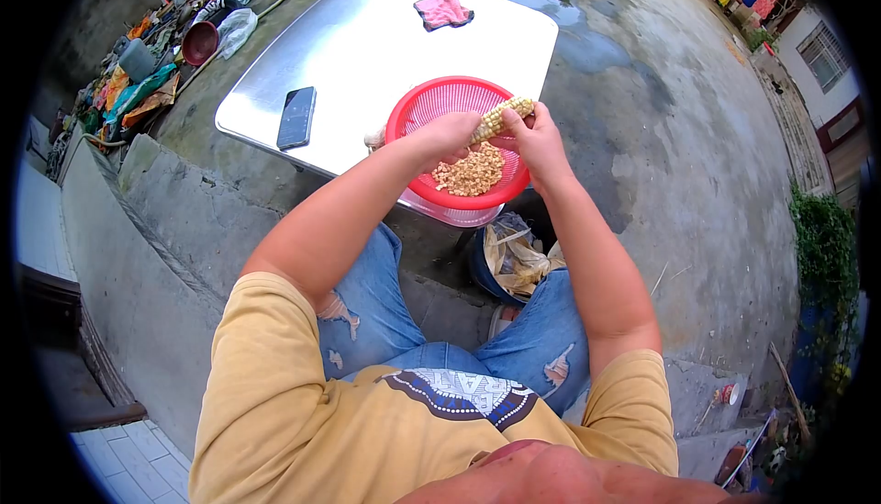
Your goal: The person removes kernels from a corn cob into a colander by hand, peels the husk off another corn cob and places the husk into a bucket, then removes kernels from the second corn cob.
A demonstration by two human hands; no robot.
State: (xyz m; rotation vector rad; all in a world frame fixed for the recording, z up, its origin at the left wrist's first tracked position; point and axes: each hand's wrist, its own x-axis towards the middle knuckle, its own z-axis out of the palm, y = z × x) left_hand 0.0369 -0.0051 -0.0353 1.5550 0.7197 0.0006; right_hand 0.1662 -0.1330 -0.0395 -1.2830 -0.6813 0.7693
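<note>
A pale yellow corn cob [496,120] is held slantwise over a red plastic basket [400,117]. My left hand [453,134] is closed round the cob's lower left end. At its upper right end, my right hand [537,140] grips it with thumb and fingers. Loose corn kernels [470,172] lie in a heap inside the basket, below my hands. The basket stands at the near right edge of a shiny metal table [353,40]. Part of a pale object [374,139] shows beside the basket's left rim.
A phone [296,118] lies on the table's left part, a pink cloth [443,10] near its far edge. Below the basket, between my knees, stands a dark bucket [481,272] with husks [519,261]. Piled clutter [138,72] sits at the far left.
</note>
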